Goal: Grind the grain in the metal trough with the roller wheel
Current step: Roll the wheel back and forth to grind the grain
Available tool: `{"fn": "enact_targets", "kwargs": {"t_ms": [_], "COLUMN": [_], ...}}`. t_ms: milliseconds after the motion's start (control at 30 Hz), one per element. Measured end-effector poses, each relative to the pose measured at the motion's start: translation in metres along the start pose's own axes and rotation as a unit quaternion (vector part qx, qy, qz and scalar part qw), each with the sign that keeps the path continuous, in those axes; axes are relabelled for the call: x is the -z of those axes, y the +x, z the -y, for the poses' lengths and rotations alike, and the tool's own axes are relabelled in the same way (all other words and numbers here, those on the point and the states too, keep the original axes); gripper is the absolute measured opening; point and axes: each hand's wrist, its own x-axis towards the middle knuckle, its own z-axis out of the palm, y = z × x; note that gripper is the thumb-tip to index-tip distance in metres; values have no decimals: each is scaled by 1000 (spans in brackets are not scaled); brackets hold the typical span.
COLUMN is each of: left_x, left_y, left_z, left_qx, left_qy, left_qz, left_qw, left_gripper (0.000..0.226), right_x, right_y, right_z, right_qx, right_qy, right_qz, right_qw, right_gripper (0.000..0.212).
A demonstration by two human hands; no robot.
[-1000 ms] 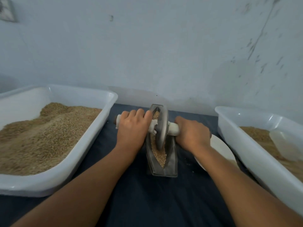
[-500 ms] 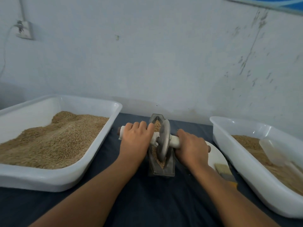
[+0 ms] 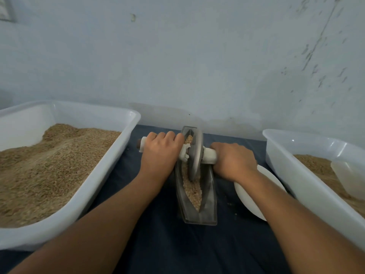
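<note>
Narrow grey metal trough (image 3: 205, 212) running lengthwise toward pale wall (image 3: 197, 56); disc-shaped grey roller wheel (image 3: 194, 155) between left hand (image 3: 160, 155) and right hand (image 3: 234, 161), fingers clenched around white crosswise handle (image 3: 209, 155); dark blue cloth (image 3: 177, 250) beneath.

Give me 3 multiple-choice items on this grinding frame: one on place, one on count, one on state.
1. Where does the white plate lie?
A. left of the trough
B. between the trough and the right tub
C. inside the left tub

2. How many white tubs hold grain?
A. one
B. two
C. three

3. What are the hands doing?
A. both grip the roller's handle
B. only the left grips it
C. both rest flat on the cloth

Answers:
1 B: the plate lies right of the trough, beside the right tub.
2 B: the left tub and the right tub each hold grain.
3 A: the left hand and right hand curl round the white handle on either side of the wheel.
</note>
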Motion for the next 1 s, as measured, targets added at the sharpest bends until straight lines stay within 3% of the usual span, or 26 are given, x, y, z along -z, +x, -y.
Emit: {"fn": "enact_targets", "kwargs": {"t_ms": [233, 400, 800, 1000], "left_x": [-30, -31, -1, 20], "left_y": [13, 18, 0, -12], "left_z": [6, 5, -1, -4], "left_qx": [-15, -3, 7, 11], "left_qy": [11, 20, 11, 1], "left_qz": [-52, -68, -42, -20], "left_qw": [998, 997, 999, 1000], "left_gripper": [21, 24, 19, 14], "right_x": [0, 3, -3, 8], "right_y": [32, 39, -12, -41], "right_z": [-8, -8, 9, 22], "right_qx": [20, 24, -19, -7], "right_qy": [22, 24, -30, -51], "right_qz": [82, 83, -118, -191], "right_qw": [996, 996, 992, 980], "right_gripper": [16, 13, 19, 38]}}
